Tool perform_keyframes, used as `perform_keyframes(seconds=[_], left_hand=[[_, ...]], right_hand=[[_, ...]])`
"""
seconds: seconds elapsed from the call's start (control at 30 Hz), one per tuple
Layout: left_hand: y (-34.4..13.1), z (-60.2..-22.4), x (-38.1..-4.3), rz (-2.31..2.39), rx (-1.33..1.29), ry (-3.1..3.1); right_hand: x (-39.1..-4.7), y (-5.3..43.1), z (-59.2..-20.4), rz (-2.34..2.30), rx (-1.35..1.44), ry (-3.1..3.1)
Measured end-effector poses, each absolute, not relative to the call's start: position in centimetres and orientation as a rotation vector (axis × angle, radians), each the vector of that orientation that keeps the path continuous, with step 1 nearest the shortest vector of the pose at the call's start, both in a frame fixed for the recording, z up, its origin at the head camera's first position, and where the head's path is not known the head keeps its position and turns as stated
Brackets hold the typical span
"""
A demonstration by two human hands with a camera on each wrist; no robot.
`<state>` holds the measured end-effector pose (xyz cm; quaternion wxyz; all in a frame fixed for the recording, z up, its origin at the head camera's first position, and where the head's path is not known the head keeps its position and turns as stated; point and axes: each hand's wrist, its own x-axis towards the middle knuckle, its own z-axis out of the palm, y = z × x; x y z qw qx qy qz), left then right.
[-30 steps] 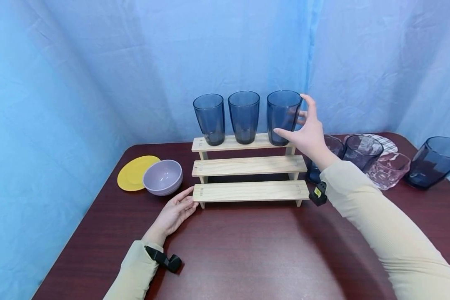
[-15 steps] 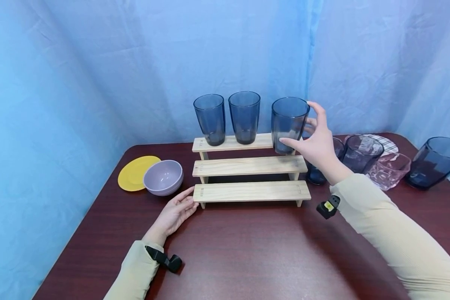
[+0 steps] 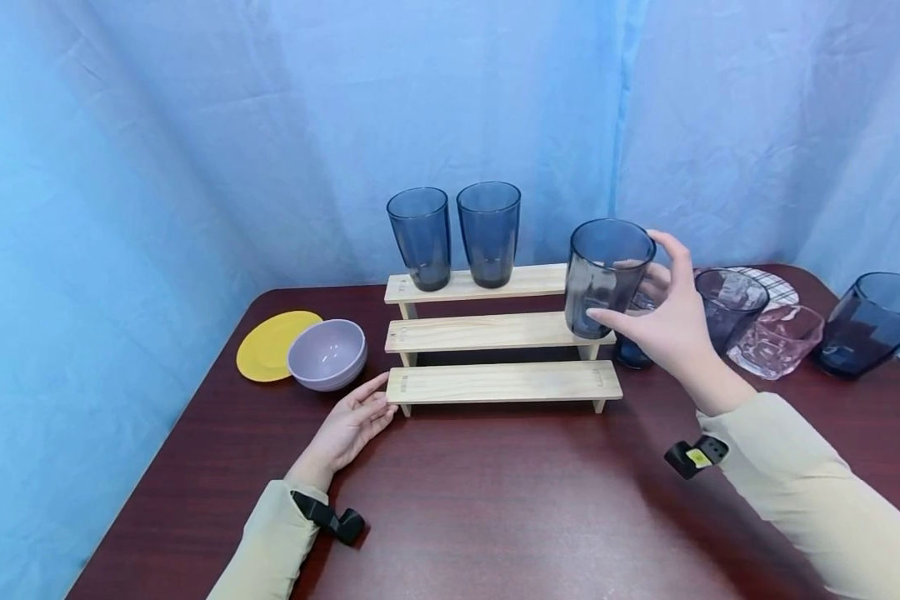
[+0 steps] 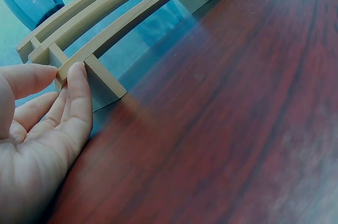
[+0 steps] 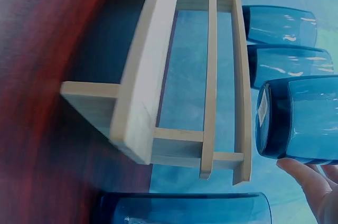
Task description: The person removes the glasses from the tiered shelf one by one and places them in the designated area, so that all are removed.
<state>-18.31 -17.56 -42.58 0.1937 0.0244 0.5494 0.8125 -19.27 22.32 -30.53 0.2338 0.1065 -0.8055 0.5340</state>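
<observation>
My right hand point(image 3: 667, 317) grips a blue glass tumbler point(image 3: 598, 287) round its side, upright, in front of the right end of the stepped wooden rack point(image 3: 502, 383). The right wrist view shows the held tumbler point(image 5: 311, 118) lifted clear of the rack, its base label visible. Two matching blue tumblers, a left one point(image 3: 423, 242) and a middle one point(image 3: 489, 237), stand on the top step. At the front left corner of the lowest step, my left hand point(image 3: 348, 429) pinches the board's end between thumb and fingers, as the left wrist view point(image 4: 53, 108) confirms.
Left of the rack lie a yellow plate point(image 3: 262, 350) and a lilac bowl point(image 3: 326, 354). On the right stand a dark glass point(image 3: 731, 300), a pink glass point(image 3: 780, 342), a large blue glass point(image 3: 873, 325) and a checked plate point(image 3: 776, 287). Another blue glass point(image 3: 632, 350) is partly hidden behind my right hand.
My right hand has brought the third tumbler off the top step, toward me, downward and to the right. The left hand and the other two tumblers on the rack have stayed put.
</observation>
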Motion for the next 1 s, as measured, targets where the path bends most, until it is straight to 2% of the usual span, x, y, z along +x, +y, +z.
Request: perform_keyframes(seconds=[0.6, 1.0], left_hand=[[-17.5, -42.6, -18.4, 2.273, 0.035, 1.557], [-17.6, -42.7, -18.4, 2.283, 0.064, 1.551]], right_hand=[[-14.6, 27.1, -32.6, 1.631, 0.478, -2.025], [-12.0, 31.6, -33.9, 1.325, 0.17, -2.184]])
